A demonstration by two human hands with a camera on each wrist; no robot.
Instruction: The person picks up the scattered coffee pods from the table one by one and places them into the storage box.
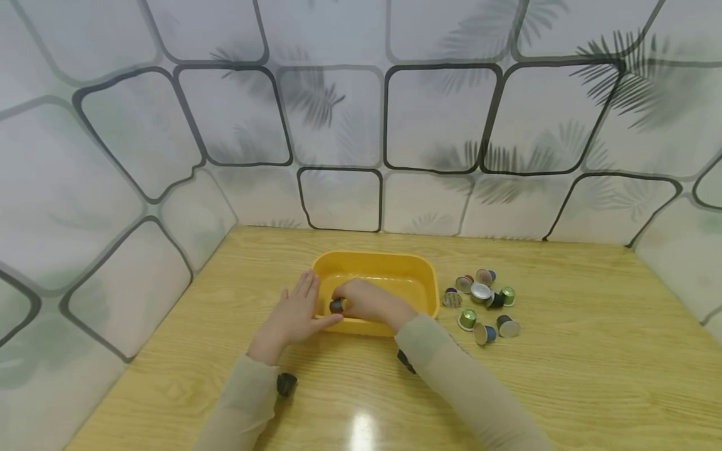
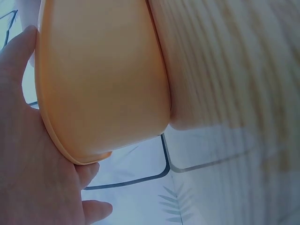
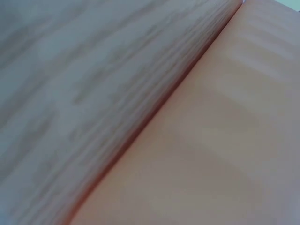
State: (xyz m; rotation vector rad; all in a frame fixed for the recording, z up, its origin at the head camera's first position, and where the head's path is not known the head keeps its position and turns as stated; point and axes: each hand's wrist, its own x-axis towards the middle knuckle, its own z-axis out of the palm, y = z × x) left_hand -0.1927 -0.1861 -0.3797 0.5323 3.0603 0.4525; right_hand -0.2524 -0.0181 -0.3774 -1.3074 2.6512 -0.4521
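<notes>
A yellow plastic tub [image 1: 424,270] stands on the wooden table. My left hand [image 1: 298,311] lies flat with straight fingers against the tub's left side; in the left wrist view the palm [image 2: 23,154] presses the tub's orange wall [image 2: 103,79]. My right hand [image 1: 366,302] reaches into the tub's front left corner and pinches a small dark coffee capsule [image 1: 336,305] at the rim. The right wrist view is a blur of the tub wall [image 3: 220,150] and the table [image 3: 84,93].
Several coffee capsules [image 1: 484,302] in green, blue, red and silver lie in a loose pile on the table right of the tub. Patterned wall panels close in the table at the back and on both sides.
</notes>
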